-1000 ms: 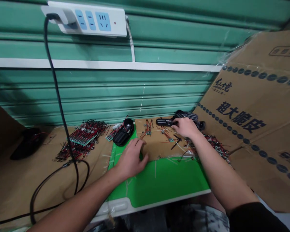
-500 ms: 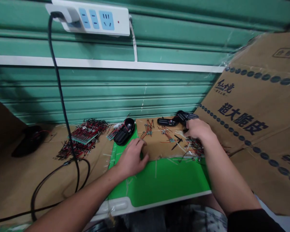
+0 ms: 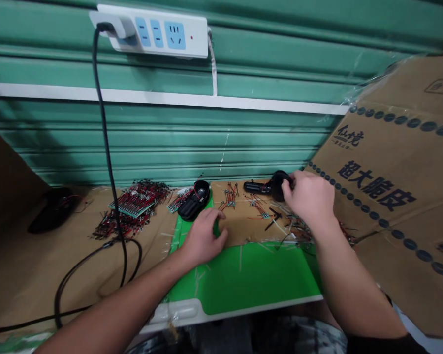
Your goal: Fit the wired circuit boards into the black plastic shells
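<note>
A black plastic handle-shaped casing (image 3: 266, 187) lies under the right hand (image 3: 308, 199), whose curled fingers (image 3: 288, 184) grip its rounded end; moments earlier that hand was over the loose red-and-black wires (image 3: 299, 228). The left hand (image 3: 203, 238) rests half-open on a green cutting mat (image 3: 243, 275), holding nothing visible, just before an open black oval shell (image 3: 192, 206) with red wire inside.

Left hand (image 3: 205, 237) low, right hand (image 3: 308, 197) higher
</note>
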A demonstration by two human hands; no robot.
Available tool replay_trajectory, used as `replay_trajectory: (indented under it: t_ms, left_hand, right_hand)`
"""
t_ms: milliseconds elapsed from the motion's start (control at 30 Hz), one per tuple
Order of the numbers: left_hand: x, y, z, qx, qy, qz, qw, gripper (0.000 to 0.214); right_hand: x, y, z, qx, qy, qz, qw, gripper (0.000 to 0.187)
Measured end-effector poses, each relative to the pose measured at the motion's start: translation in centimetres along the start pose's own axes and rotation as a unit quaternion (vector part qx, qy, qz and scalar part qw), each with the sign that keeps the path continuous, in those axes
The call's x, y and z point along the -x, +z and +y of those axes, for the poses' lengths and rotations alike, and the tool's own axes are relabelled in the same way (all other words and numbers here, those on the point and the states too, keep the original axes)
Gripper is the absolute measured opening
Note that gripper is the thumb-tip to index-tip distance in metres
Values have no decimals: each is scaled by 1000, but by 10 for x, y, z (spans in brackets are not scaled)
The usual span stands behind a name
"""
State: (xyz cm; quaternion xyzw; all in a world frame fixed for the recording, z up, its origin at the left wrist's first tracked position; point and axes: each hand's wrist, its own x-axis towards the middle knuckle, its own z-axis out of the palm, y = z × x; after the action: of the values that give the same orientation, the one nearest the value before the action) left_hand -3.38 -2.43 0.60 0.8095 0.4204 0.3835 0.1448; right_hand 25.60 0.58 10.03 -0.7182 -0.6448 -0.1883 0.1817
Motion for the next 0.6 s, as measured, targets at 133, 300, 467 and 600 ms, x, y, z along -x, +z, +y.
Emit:
replay_trajectory:
  t_ms: [133, 300, 467, 600]
  left_hand:
    - [-2, 0, 2, 43, -45, 22, 998, 26]
    - [-5, 0, 9, 93, -78, 32, 992, 54]
    - [-5, 1, 11, 101, -72, -6, 992, 63]
    - [-3, 1, 7, 50, -41, 7, 998, 57]
  right_hand:
    - [4, 7, -12, -230, -21, 28, 973, 25]
    - [4, 37, -28, -435, -7, -145, 889, 37]
    - [11, 59, -46, -489, -12, -251, 835, 42]
    - [14, 60, -47, -610, -48, -302, 731, 41]
